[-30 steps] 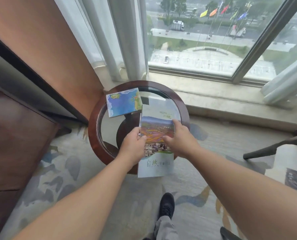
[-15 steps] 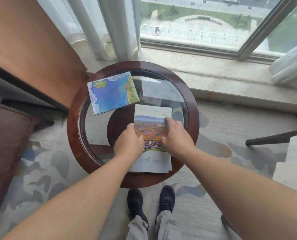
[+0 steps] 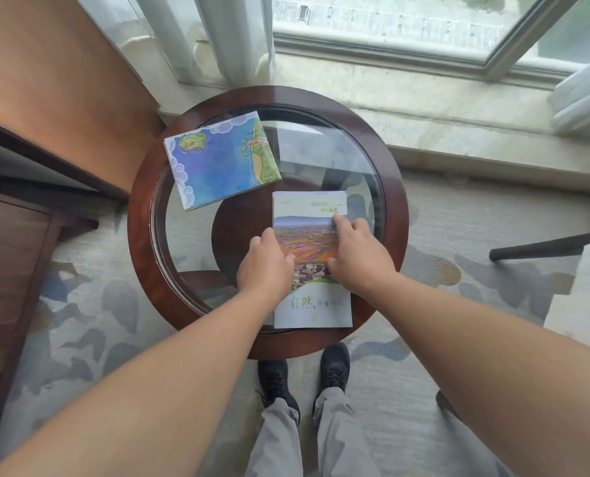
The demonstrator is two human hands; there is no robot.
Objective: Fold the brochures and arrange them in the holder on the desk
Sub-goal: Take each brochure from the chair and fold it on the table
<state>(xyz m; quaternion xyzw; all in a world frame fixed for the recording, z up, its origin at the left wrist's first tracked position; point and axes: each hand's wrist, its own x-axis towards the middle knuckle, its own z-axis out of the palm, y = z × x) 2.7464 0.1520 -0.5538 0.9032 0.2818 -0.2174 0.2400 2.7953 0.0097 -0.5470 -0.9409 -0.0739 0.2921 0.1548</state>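
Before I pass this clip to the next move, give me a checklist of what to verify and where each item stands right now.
1. The landscape brochure lies flat on the round table: ok.
2. Both hands are on it, the left hand at its left edge and the right hand pressing on the cover: ok.
3. The left hand's grip on that edge is secure: cannot tell, its fingers are hidden.
4. The brochure is fully supported: ok, its near end rests on the wooden rim.
5. The map brochure is clear of both hands: ok.
6. The holder is in view: not ok, none shows.
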